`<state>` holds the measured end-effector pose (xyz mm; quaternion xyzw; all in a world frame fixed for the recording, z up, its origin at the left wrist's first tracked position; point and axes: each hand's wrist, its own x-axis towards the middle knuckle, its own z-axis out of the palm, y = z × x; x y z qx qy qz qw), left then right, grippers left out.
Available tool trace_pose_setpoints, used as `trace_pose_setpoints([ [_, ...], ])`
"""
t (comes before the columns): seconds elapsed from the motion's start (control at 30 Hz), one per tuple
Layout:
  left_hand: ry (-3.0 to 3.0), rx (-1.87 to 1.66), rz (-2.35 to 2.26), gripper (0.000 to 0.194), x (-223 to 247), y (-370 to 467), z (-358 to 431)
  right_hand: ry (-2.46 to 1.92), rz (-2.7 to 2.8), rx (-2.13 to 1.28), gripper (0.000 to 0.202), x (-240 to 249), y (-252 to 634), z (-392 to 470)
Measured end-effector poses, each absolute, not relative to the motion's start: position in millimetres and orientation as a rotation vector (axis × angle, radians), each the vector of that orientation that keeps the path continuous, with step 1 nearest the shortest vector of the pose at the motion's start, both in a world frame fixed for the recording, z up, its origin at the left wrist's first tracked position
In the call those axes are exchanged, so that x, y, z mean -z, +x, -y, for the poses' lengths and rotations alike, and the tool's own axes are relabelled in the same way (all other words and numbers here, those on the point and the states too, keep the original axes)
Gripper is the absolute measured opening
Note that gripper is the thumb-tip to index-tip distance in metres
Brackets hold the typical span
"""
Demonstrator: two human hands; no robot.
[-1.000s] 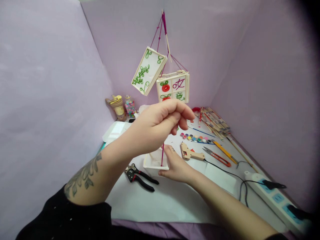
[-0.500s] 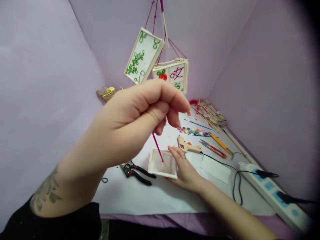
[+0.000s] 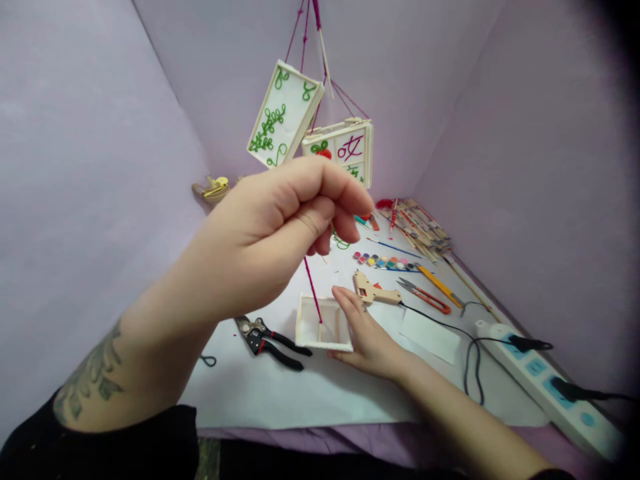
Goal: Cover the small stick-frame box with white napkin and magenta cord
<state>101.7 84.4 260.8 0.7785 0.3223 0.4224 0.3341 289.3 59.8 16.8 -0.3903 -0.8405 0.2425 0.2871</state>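
Two bare hands work above a white surface; the left hand is raised in the foreground, its grip closed, thumb pressed to curled fingers; a magenta cord runs straight from inside a small white box up to that hand — the exact spot where it is pinched is hidden; the right hand holds the box by its right side, fingers along the upper edge and thumb below, the open side showing; black-handled pliers lie just left of the box; a beige glue gun lies near the right hand, with orange-handled snips beyond it; behind — hanging from purple cords — are a tilted frame with green vines and a second decorated box.
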Motion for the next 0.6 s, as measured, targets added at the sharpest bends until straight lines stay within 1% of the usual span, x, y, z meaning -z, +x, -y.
trace_pose_setpoints([
  [0.1,2.074,-1.109,-0.833,0.024,-260,106,-84,-1.026,2.249,-0.656,0.110,-16,290,-60],
  [0.33,2.044,-1.178,-0.897,0.015,-266,119,-74,-0.926,2.236,-0.636,0.110,-19,292,-61],
  [0.5,2.066,-1.171,-0.940,0.013,-269,119,-74,-0.862,2.174,-0.676,0.103,-20,291,-61],
  [0.6,2.108,-1.140,-0.905,0.009,-269,117,-79,-0.845,2.183,-0.672,0.104,-22,290,-62],
])
